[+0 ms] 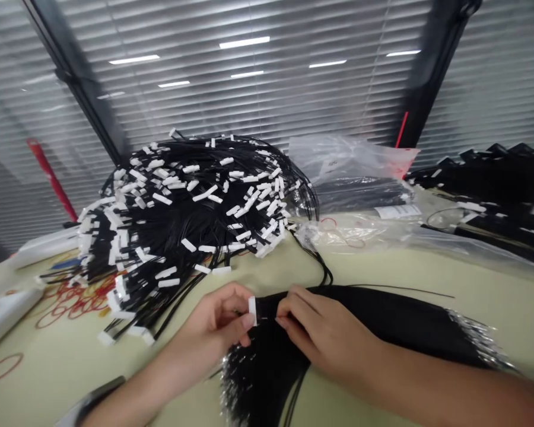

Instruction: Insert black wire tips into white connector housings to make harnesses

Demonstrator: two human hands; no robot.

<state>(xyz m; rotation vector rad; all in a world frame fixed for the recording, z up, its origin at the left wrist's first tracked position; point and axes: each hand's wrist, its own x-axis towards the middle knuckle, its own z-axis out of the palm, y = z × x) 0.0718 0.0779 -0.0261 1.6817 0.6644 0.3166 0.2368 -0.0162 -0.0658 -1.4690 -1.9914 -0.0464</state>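
- Grip: the left hand point(216, 317) is closed in a pinch, thumb and fingertips holding a small white connector point(252, 311) upright at the narrow gathered end of a bundle of black wires point(374, 314).
- Right hand: the right hand point(324, 335) lies just beside the left, its fingers point(291, 308) pressed together on top of the same bundle, close to the connector.
- Bundle: the wires lie flat on the table and fan out to the right and toward the viewer, ending in bright silver tips point(476, 338). A thin single wire point(404, 290) runs off to the right along the top of the bundle.
- Heap: a large pile of black wires with many white connectors point(191, 207) lies beyond the hands, well above them in the view, with a few loose strands reaching toward the bundle.
- Bag: a clear plastic bag point(347, 160) with dark coiled contents lies behind the heap, to the right.
- Right edge: more black wires point(485, 190) lie in a dark mass, partly on clear plastic.
- Table: the pale green table point(267, 267) carries red rubber bands point(73, 302) left of the hands and a white roll point(4, 314) at its left edge.
- Background: window blinds point(249, 89) fill the top of the view.
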